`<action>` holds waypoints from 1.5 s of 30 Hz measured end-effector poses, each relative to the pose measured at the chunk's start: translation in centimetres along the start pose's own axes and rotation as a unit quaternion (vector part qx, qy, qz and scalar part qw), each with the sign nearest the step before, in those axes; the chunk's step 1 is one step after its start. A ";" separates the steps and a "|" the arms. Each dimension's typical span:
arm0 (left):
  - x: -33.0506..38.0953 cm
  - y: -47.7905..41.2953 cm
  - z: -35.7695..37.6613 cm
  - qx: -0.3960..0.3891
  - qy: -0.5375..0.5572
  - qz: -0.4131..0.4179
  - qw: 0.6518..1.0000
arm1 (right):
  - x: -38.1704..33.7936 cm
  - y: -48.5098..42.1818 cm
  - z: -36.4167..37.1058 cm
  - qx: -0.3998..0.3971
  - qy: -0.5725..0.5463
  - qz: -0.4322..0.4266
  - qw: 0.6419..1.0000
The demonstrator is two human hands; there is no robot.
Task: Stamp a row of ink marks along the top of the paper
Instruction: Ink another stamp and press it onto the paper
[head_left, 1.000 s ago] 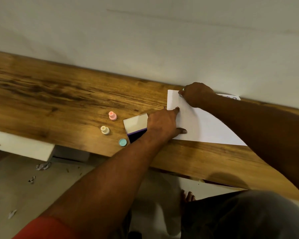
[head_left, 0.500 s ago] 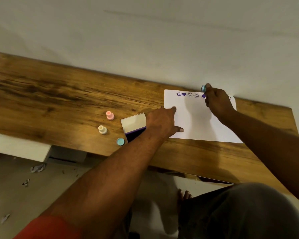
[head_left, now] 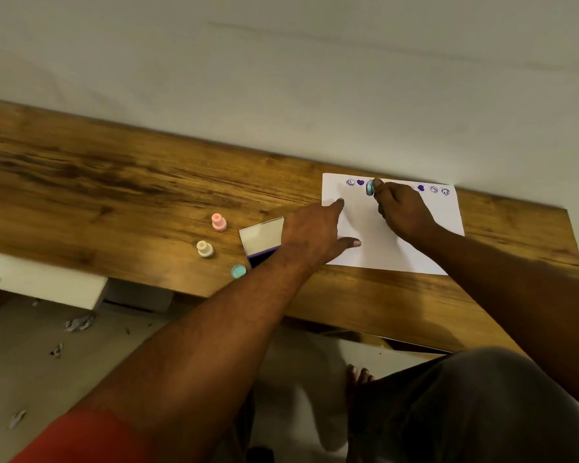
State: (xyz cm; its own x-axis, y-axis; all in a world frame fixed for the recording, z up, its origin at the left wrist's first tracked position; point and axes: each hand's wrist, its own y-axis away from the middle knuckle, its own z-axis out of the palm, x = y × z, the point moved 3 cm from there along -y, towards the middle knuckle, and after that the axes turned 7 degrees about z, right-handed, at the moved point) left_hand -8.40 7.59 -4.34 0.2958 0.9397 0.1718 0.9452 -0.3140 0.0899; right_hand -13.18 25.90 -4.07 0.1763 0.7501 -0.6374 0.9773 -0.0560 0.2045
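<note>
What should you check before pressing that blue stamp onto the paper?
1. The paper is held flat by the left hand: ok.
2. The blue stamp is in the grip of the right hand: ok.
3. It is level with the row of marks along the top: ok.
4. Ink on its face: cannot tell.
5. Bare spot under it: cannot tell, the right hand hides the row's middle.
6. The ink pad is close by the left hand: ok.

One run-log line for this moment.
right hand holds blue stamp at top row | left hand presses paper | marks both sides of stamp
</note>
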 end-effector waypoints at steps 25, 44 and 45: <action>-11.3 12.8 -2.2 -0.042 0.071 -0.048 0.995 | -12.9 12.3 13.7 -0.180 0.504 -0.244 0.809; -8.9 9.7 -3.4 -0.107 -0.043 -0.053 0.992 | -11.9 10.5 8.7 -0.107 0.329 -0.221 0.912; -8.5 9.1 -3.5 -0.095 -0.034 -0.042 0.994 | -11.2 9.4 7.3 -0.082 0.300 -0.200 0.929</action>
State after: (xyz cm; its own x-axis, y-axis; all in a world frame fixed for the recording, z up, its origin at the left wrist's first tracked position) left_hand -2.75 -3.70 -1.53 0.2314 0.9688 0.0891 0.9260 -0.2474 0.2851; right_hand -5.08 12.16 -0.40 -0.3435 0.9241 -0.1675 0.9105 0.3714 0.1819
